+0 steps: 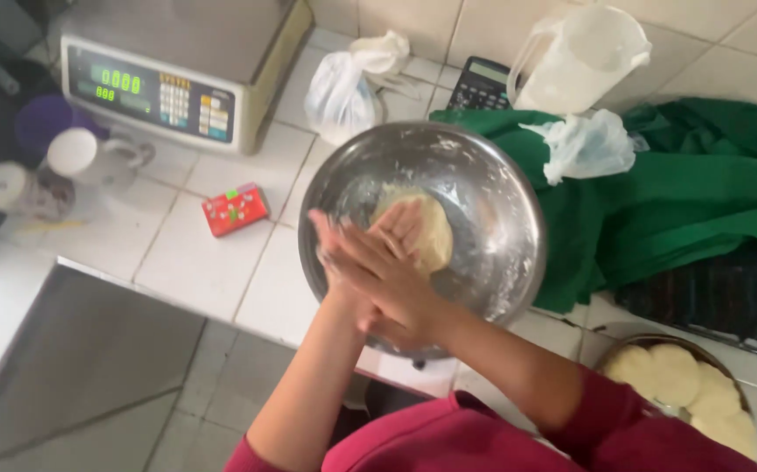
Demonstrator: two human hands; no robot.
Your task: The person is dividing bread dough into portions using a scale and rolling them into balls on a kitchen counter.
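White tiles covered the tabletop point(212, 262). Both hands, left hand point(343, 275) and right hand point(396, 262), pressed flat together on a dough disc point(431, 232) over a steel bowl point(501, 218). Several finished discs point(693, 389) lay stacked on a plate at right; this one looked nearly flattened.

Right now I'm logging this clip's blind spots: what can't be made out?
- Head view: dough is half covered by both hands.
- Left hand lies under the right hand; its palm is hidden.
- Tray of dough rounds is cut off by the frame's lower edge.
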